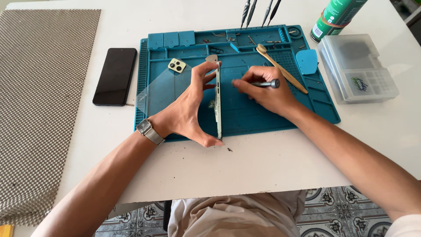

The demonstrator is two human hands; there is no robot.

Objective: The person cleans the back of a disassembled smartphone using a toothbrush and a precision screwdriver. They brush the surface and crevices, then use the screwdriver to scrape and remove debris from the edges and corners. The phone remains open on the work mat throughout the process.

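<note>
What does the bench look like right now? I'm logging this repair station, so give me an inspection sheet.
Surface: white table with blue repair mat.
Job's things: pale green phone frame stood on edge; grey screwdriver.
Clutter: black phone, camera module, bamboo brush, clear plastic box, green can, grey mesh mat.
Hands: left hand grips the frame; right hand holds the screwdriver.
Cables: nothing seen.
Surroundings: patterned floor tiles.

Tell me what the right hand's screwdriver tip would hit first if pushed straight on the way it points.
The right hand aims the screwdriver leftward, so its tip would probably first meet the phone frame, which the left hand holds on edge over the blue mat. Depth is uncertain.
</note>
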